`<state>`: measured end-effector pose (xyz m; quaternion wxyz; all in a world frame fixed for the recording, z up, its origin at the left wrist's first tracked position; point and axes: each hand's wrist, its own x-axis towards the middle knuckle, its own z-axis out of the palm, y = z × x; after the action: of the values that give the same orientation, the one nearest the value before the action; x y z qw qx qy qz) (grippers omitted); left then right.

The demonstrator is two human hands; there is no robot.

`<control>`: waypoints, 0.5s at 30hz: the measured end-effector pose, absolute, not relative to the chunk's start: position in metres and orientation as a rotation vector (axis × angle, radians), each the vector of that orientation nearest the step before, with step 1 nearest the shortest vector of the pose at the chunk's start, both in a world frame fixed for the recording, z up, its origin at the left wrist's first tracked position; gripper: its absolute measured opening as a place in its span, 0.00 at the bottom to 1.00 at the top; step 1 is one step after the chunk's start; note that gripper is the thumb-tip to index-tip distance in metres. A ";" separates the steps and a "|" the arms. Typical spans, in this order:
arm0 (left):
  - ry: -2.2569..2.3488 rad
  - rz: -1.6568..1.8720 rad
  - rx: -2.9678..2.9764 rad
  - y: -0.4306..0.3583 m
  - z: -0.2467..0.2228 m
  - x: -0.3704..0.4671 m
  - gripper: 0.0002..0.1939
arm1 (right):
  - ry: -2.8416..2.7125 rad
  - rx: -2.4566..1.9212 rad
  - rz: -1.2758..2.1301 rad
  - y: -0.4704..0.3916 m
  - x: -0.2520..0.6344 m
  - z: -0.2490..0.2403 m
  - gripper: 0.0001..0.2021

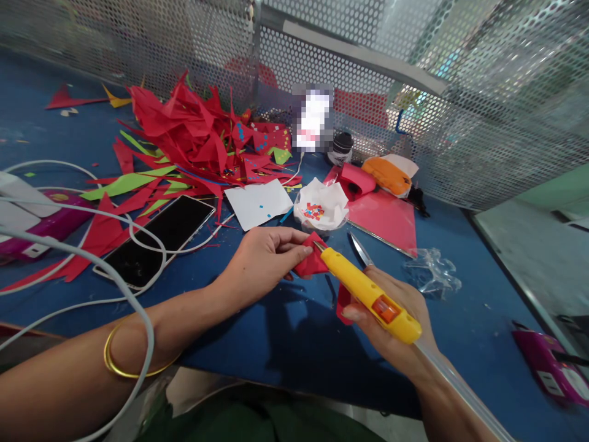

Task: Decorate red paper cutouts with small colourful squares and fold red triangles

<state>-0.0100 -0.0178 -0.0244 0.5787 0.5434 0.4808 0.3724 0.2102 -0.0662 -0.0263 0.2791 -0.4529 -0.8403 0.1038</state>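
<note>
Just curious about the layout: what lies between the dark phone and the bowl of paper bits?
In the head view, mainly a pale cable, a white sheet bearing small blue pieces, and a blue strip.

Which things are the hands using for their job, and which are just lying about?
In the job:
- folded red paper, left hand
- yellow tool, right hand
- probably the small coloured bits

Seemingly just lying about:
- black-screened phone
- purple thing, far right
- clear plastic

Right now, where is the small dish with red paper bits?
In the head view, the dish sits right of centre, beyond the red piece in the left hand, between the white card and the flat red sheet.
</note>
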 end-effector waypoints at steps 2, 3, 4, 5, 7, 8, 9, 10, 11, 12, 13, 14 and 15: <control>1.131 0.871 1.285 -0.018 -0.024 -0.011 0.11 | -2.267 -1.215 0.268 -0.067 0.211 -0.026 0.21; 1.134 0.874 1.295 -0.018 -0.025 -0.011 0.11 | -2.271 -1.212 0.260 -0.067 0.211 -0.026 0.21; 1.138 0.878 1.304 -0.018 -0.025 -0.011 0.11 | -2.273 -1.209 0.253 -0.067 0.211 -0.027 0.21; 1.142 0.883 1.311 -0.018 -0.025 -0.012 0.12 | -2.271 -1.208 0.247 -0.067 0.211 -0.027 0.22; 1.146 0.888 1.319 -0.018 -0.026 -0.011 0.11 | -2.268 -1.204 0.236 -0.066 0.210 -0.027 0.22; 1.146 0.890 1.317 -0.018 -0.026 -0.011 0.11 | -2.268 -1.200 0.235 -0.066 0.210 -0.027 0.22; 1.143 0.889 1.312 -0.017 -0.026 -0.011 0.11 | -2.265 -1.194 0.237 -0.066 0.210 -0.027 0.21; 1.139 0.885 1.304 -0.017 -0.025 -0.010 0.10 | -2.263 -1.189 0.241 -0.065 0.209 -0.027 0.21; 1.134 0.880 1.293 -0.018 -0.025 -0.010 0.10 | -2.259 -1.187 0.245 -0.065 0.209 -0.027 0.21; 1.129 0.876 1.280 -0.018 -0.025 -0.010 0.10 | -2.253 -1.190 0.240 -0.065 0.209 -0.026 0.21; 1.126 0.874 1.268 -0.018 -0.024 -0.010 0.10 | -2.244 -1.194 0.229 -0.065 0.208 -0.026 0.21; 1.122 0.871 1.259 -0.018 -0.024 -0.010 0.09 | -2.236 -1.192 0.213 -0.065 0.207 -0.025 0.21; 1.119 0.869 1.254 -0.018 -0.023 -0.010 0.09 | -2.228 -1.186 0.197 -0.065 0.207 -0.024 0.22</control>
<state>-0.0095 -0.0185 -0.0230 0.5850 0.5375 0.4798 0.3724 0.2068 -0.0654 -0.0240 0.3002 -0.4469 -0.8394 0.0742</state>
